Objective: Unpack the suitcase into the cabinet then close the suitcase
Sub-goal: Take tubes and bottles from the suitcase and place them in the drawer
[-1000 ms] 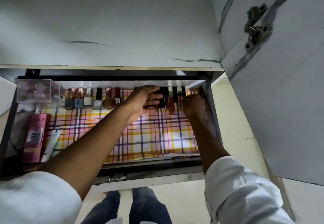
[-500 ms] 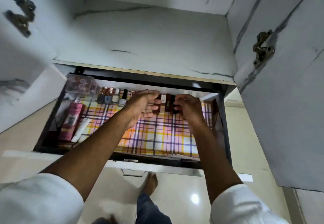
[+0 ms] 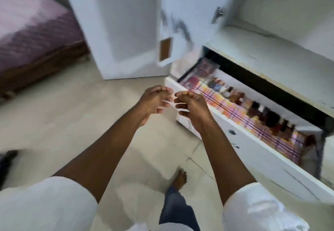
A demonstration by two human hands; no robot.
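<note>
1. Out over the pale floor tiles (image 3: pixel 75 115), you are holding both hands up in front of you, well clear of the drawer (image 3: pixel 271 160).
2. Your left hand (image 3: pixel 153 102) is hanging with its fingers loosely curled, and it is gripping nothing.
3. Your right hand (image 3: pixel 191 105) is sitting just beside it, fingertips almost meeting the left's, fingers likewise loosely bent and carrying nothing.
4. Both forearms are reaching out bare from white sleeves (image 3: pixel 45 203) at the bottom of the view.
5. The cabinet (image 3: pixel 271 53) is standing to your right with its door (image 3: pixel 126 28) swung open toward the left; the shelf above the drawer is showing a bare white surface.
6. The drawer is sitting pulled out below that shelf, lined with a plaid sheet (image 3: pixel 253 122) of yellow, pink and purple.
7. A row of small bottles (image 3: pixel 240 100) is standing along the drawer's back edge, blurred, so you cannot be reading labels or counting them.
8. A clear box (image 3: pixel 207 67) is lying at the drawer's far left corner; its contents are too blurred to tell.
9. A bed with a pink cover (image 3: pixel 30 29) is showing at the upper left, on a brown wooden base.
10. Your bare foot (image 3: pixel 180 178) is stepping on the tiles below your right arm, with a blue trouser leg (image 3: pixel 175 209) above it.
11. A dark shape (image 3: pixel 7 160) is lying at the left edge; you cannot be telling what it is, and no suitcase is plainly recognisable in this view.
</note>
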